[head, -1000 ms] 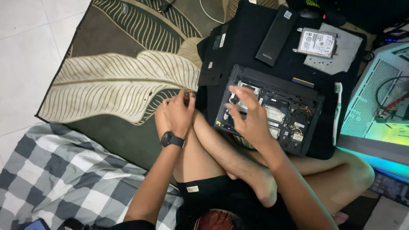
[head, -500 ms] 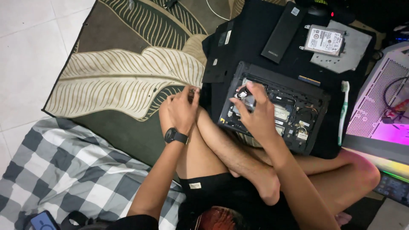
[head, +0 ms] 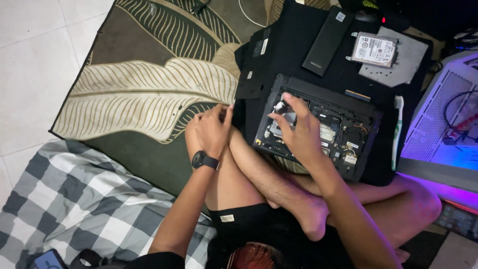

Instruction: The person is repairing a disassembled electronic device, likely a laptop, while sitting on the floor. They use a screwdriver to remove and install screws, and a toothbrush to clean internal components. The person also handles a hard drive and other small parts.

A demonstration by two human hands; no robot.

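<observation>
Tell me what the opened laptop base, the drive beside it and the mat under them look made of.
Opened laptop base: matte black shell, probably plastic; bare boards and metal parts show inside, under the right hand.
Drive: silvery case with a dull sheen, likely metal, lying on a flat grey plate.
Mat: soft woven-looking fabric, dark green with a cream leaf print, no gloss.
</observation>
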